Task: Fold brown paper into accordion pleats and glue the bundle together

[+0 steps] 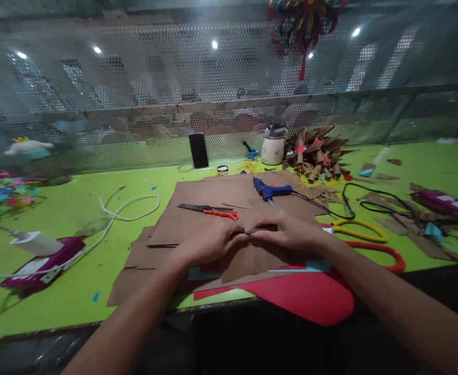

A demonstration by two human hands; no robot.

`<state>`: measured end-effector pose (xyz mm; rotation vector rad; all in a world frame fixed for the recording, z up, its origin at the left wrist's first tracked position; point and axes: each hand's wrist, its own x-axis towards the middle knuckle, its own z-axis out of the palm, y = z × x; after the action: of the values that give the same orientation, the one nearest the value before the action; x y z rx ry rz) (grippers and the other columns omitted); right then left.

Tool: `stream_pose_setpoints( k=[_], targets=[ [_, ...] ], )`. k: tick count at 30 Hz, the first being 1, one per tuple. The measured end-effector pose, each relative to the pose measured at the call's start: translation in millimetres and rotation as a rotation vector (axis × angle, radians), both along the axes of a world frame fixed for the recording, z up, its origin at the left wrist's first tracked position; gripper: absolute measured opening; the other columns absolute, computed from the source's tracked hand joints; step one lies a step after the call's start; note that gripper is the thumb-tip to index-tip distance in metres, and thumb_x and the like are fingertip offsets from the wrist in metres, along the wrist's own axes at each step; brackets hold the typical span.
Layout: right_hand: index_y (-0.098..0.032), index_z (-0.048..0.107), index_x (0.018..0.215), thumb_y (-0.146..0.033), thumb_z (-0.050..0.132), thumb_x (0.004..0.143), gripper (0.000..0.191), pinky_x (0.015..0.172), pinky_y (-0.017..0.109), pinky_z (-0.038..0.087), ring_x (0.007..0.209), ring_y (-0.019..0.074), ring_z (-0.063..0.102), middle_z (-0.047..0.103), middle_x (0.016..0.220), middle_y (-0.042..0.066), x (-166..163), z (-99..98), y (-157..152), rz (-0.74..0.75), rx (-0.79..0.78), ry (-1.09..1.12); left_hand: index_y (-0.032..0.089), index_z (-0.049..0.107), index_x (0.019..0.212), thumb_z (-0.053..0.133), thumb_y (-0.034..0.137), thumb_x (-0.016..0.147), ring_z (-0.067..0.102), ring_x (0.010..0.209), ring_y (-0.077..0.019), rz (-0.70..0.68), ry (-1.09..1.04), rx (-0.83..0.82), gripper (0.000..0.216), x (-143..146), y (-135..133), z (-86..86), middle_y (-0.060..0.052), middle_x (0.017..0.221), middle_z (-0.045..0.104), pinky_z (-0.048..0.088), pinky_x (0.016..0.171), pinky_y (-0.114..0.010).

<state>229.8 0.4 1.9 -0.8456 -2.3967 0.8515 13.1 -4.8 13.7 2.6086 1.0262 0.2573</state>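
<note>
In the head view my left hand and my right hand meet, pinching the upper edge of a brown cardboard piece between thumbs and fingers. That piece bends down toward me, and its lower part rests over other sheets. Beneath lies a stack of brown cardboard sheets. Just beyond my left hand an orange utility knife lies on the stack. A blue hot glue gun lies beyond my right hand. Red paper and strips of light blue paper stick out under the cardboard near the table edge.
Scissors with yellow and red handles lie right of my right wrist. Purple power strips sit at both sides, with a white cable on the left. Behind stand a phone, a jar and a cardboard craft pile.
</note>
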Motion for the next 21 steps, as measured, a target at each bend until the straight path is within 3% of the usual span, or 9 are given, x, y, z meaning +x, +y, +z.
stream_pose_setpoints(
  k=[5,9,13,18,21],
  targets=[
    [-0.015,0.068,0.089,-0.030,0.047,0.085,0.025,0.059,0.021,0.037,0.066,0.0115,0.052,0.063,0.072,0.001,-1,-2.1,-1,-0.007,-0.003,-0.001,0.015,0.054,0.079,0.032,0.041,0.090,0.045,0.061,-0.0116,0.000,-0.020,-0.047,0.036,3,0,-1.8,-0.002,0.071,0.054,0.033,0.057,-0.023],
    [-0.013,0.066,0.071,-0.034,0.051,0.082,0.029,0.048,0.020,0.027,0.050,0.0072,0.037,0.046,0.052,-0.004,1,1.7,-3,-0.103,-0.007,-0.029,0.015,0.054,0.079,0.033,0.042,0.089,0.045,0.061,-0.0113,0.018,-0.044,-0.100,0.036,3,0,-1.1,-0.001,0.070,0.054,0.033,0.056,-0.022],
    [-0.012,0.063,0.063,-0.040,0.054,0.078,0.033,0.047,0.020,0.025,0.051,0.0068,0.034,0.040,0.051,-0.004,3,3.3,-2,-0.173,-0.021,-0.009,0.015,0.056,0.081,0.033,0.043,0.089,0.047,0.065,-0.0118,0.014,-0.098,-0.189,0.037,1,0,1.4,-0.002,0.074,0.056,0.035,0.060,-0.022],
    [-0.011,0.066,0.082,-0.043,0.049,0.082,0.036,0.044,0.019,0.023,0.048,0.0058,0.032,0.040,0.052,-0.005,17,-0.3,10,-0.086,-0.183,0.062,0.016,0.055,0.086,0.031,0.044,0.089,0.044,0.064,-0.0120,0.070,-0.123,-0.245,0.037,-6,0,10.0,0.000,0.071,0.052,0.035,0.059,-0.023],
    [-0.012,0.065,0.096,-0.044,0.052,0.081,0.037,0.046,0.019,0.029,0.049,0.0062,0.037,0.046,0.057,-0.003,27,-0.9,18,-0.082,-0.318,0.298,0.015,0.055,0.086,0.035,0.042,0.088,0.046,0.072,-0.0132,0.064,-0.217,-0.286,0.034,-11,2,14.3,-0.001,0.077,0.052,0.036,0.068,-0.024]
  ],
)
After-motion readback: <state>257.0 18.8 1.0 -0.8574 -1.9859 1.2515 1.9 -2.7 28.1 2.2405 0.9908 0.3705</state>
